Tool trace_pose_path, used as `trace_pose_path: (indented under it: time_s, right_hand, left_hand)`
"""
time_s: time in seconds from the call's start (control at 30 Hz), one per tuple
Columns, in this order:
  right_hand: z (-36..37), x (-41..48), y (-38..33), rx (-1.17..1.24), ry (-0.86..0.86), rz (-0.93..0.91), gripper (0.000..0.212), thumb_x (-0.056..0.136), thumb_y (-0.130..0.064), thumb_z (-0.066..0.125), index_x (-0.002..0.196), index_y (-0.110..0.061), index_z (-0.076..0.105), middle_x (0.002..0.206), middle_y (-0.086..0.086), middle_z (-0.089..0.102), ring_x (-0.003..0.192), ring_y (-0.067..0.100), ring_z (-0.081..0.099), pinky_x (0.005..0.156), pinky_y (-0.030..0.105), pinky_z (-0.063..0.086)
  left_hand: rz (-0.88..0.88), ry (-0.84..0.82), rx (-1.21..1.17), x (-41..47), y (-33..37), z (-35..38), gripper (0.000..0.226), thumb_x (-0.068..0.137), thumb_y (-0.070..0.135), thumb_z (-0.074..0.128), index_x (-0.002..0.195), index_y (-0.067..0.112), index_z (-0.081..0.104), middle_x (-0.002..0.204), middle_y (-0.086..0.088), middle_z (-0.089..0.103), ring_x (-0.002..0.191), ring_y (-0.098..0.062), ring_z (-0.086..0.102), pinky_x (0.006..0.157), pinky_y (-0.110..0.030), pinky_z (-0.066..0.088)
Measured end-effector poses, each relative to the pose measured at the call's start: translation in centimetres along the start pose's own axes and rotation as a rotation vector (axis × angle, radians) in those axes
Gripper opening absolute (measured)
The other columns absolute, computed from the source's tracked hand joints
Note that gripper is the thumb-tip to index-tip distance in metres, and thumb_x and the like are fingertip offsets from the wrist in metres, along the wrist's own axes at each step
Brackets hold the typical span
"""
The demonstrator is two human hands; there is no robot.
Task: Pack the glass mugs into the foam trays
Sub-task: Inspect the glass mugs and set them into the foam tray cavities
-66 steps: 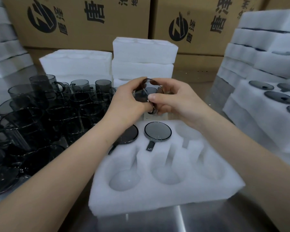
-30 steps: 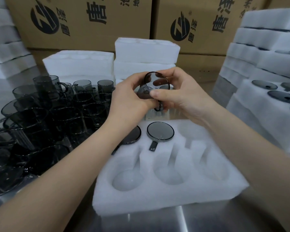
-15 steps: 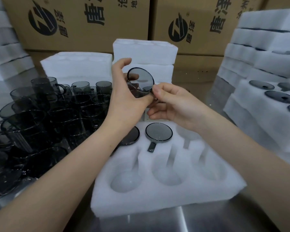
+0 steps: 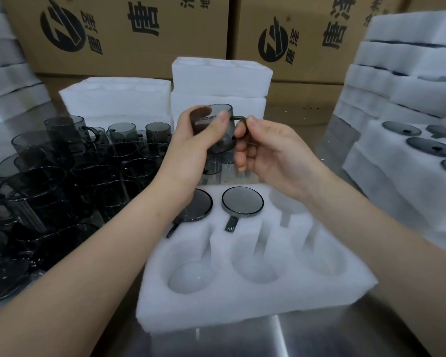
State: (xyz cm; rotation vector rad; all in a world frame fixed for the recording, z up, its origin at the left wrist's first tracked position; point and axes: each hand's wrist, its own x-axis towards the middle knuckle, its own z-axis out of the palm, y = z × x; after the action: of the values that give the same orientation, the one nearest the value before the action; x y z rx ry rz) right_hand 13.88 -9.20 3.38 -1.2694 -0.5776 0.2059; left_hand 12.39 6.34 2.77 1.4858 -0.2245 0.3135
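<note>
I see the mug [image 4: 218, 132] in mid-air, above the far edge of the foam tray [image 4: 255, 302]. L hand [image 4: 188, 150] is wrapped round its body, R hand [image 4: 271, 155] pinches the handle. Tray's back row holds two mugs, base-up: left one [image 4: 200, 202] part-hidden by L wrist, middle one [image 4: 242, 202] clear. Loose mugs [image 4: 75, 163] at left, too dark to count.

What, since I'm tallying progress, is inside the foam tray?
A left mug and a middle mug fill two far-row pockets of the tray. The far right pocket and the three near ones look empty. The left hand's wrist covers part of the left mug.
</note>
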Motion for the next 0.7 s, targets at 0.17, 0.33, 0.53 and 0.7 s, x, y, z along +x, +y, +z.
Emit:
trace_pose_path:
  time_s: [0.17, 0.33, 0.53, 0.7]
  right_hand:
    - [0.28, -0.13, -0.13, -0.084, -0.068, -0.101, 0.021, 0.1, -0.008, 0.043, 0.098, -0.006, 0.064, 0.065, -0.002, 0.06, 0.052, 0.014, 0.059, 0.053, 0.026, 0.05]
    - [0.15, -0.01, -0.12, -0.165, 0.008, -0.123, 0.023, 0.1, -0.01, 0.046, 0.093, -0.009, 0.068, 0.059, -0.003, 0.055, 0.044, 0.014, 0.052, 0.047, 0.023, 0.044]
    - [-0.22, 0.25, -0.32, -0.096, 0.04, 0.006, 0.04, 0.102, -0.029, 0.04, 0.07, -0.016, 0.06, 0.059, 0.002, 0.031, 0.047, 0.015, 0.039, 0.051, 0.027, 0.031]
    - [-0.24, 0.26, -0.47, -0.186, 0.058, 0.139, 0.054, 0.103, -0.039, 0.038, 0.053, -0.019, 0.047, 0.056, -0.003, 0.038, 0.052, 0.019, 0.04, 0.059, 0.031, 0.035]
  left_hand:
    - [-0.072, -0.041, -0.049, 0.17, 0.15, -0.19, 0.06, 0.084, 0.064, 0.046, 0.103, 0.011, 0.066, 0.09, -0.004, 0.072, 0.088, -0.022, 0.07, 0.087, -0.039, 0.053]
    - [-0.091, -0.1, -0.045, 0.15, 0.13, -0.14, 0.051, 0.092, 0.059, 0.043, 0.099, 0.015, 0.068, 0.084, 0.001, 0.072, 0.085, -0.016, 0.071, 0.079, -0.03, 0.054]
    - [-0.07, -0.009, 0.018, -0.2, 0.43, 0.35, 0.052, 0.083, 0.047, 0.066, 0.118, 0.01, 0.057, 0.113, -0.004, 0.069, 0.105, -0.017, 0.066, 0.084, -0.031, 0.049]
    - [0.052, -0.024, 0.062, -0.52, 0.07, 0.28, 0.044, 0.085, 0.014, 0.072, 0.123, 0.012, 0.049, 0.109, -0.003, 0.067, 0.097, -0.005, 0.064, 0.085, -0.019, 0.049]
